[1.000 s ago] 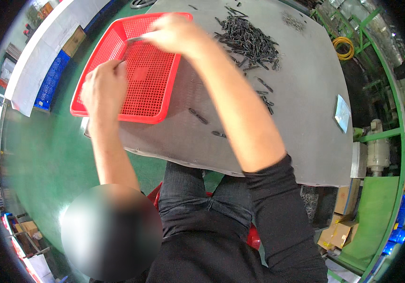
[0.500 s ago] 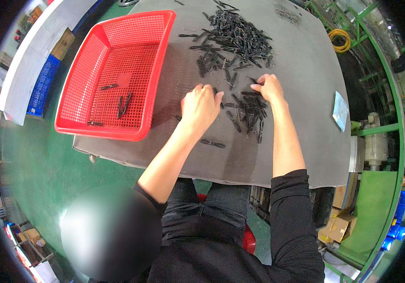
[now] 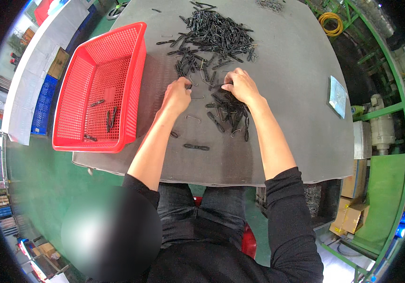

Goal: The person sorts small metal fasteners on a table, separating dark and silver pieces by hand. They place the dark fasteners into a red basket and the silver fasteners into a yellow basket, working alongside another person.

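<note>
Nearest, one black clip (image 3: 196,147) lies alone by the table's (image 3: 278,155) edge; the left hand (image 3: 176,94) pinches a small piece, the right hand (image 3: 241,86) curls over the scattered clips (image 3: 228,111); left, the red basket (image 3: 99,85) holds few; beyond, the big pile (image 3: 216,35) waits.

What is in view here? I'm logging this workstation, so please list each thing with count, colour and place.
table: one, grey, centre of view.
basket: one, red mesh, on the table's left part.
small pieces in basket: about five, black, on its floor.
pile of small pieces: many, black, far middle of the table.
loose pieces: a cluster, black, under and near the right hand.
flat packet: one, pale, table's right edge.
coil: one, yellow, beyond the table, upper right.
cardboard boxes: a few, brown, floor at lower right.
left hand: on the table, fingertips at loose pieces.
right hand: resting on the cluster.
</note>
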Tool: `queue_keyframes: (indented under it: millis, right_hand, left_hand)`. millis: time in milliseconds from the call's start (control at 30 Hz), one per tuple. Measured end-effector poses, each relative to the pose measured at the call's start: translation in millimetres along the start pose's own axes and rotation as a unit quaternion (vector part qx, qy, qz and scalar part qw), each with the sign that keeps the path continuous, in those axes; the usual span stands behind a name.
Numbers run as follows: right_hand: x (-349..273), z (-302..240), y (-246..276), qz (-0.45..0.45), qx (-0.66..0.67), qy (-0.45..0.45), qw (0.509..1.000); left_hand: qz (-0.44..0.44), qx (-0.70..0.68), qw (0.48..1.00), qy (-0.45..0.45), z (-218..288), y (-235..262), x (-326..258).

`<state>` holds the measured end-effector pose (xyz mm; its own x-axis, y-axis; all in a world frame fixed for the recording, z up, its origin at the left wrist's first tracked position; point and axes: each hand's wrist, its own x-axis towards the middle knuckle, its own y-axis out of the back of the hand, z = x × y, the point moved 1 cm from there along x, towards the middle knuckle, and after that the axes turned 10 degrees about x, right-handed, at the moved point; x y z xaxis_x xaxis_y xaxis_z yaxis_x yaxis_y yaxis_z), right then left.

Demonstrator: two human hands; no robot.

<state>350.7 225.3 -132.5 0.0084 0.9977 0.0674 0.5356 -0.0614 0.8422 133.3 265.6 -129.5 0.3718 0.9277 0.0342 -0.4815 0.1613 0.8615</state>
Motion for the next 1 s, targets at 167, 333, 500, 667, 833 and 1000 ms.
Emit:
queue_keyframes:
  millis: [167,333,500,667,833,1000]
  right_hand:
    - [12,14,9,-0.010,0.144,-0.096,0.985]
    - [-4,0,9,-0.078,0.092,-0.057,0.991]
    - [-7,22,22,-0.011,0.148,-0.134,0.980]
    - [-51,13,48,0.081,0.686,-0.196,0.696]
    - [-52,5,15,0.023,0.074,-0.212,0.974]
    - [-41,8,14,0.115,0.187,-0.196,0.956]
  left_hand:
    - [-0.017,-0.160,0.986,-0.036,21,-8,-13]
    - [-0.034,0.000,0.994,-0.105,52,-31,-27]
    - [-0.098,0.036,0.993,-0.052,30,-15,-9]
    - [-0.193,-0.353,0.912,0.077,-4,17,-9]
    - [-0.177,-0.244,0.949,0.093,27,-19,-26]
    - [-0.073,0.062,0.995,0.026,79,-42,-46]
